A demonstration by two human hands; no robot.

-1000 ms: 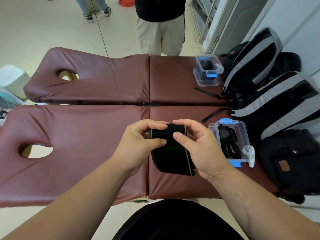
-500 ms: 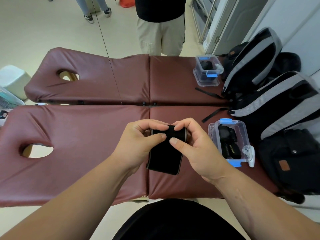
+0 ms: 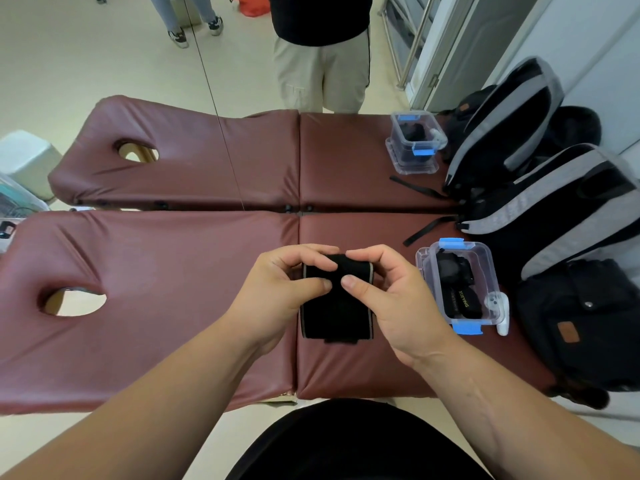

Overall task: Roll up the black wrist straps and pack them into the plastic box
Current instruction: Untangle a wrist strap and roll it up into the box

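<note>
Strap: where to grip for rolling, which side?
Likely the rolled far end of the strap, from both side edges: left hand and right hand pinch it there, thumbs near, fingers over. The flat tail lies toward the person, free to wind in.

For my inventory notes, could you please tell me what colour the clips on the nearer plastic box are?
The clips are blue; head view shows them best.

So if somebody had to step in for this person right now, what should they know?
Left hand and right hand: both pinch the rolled far end of the black wrist strap, above the maroon table.
The strap's loose tail points toward the person.
Plastic box: open, on the right, already holding black bundles.
Left to do: finish rolling this strap and put it in the box.
</note>
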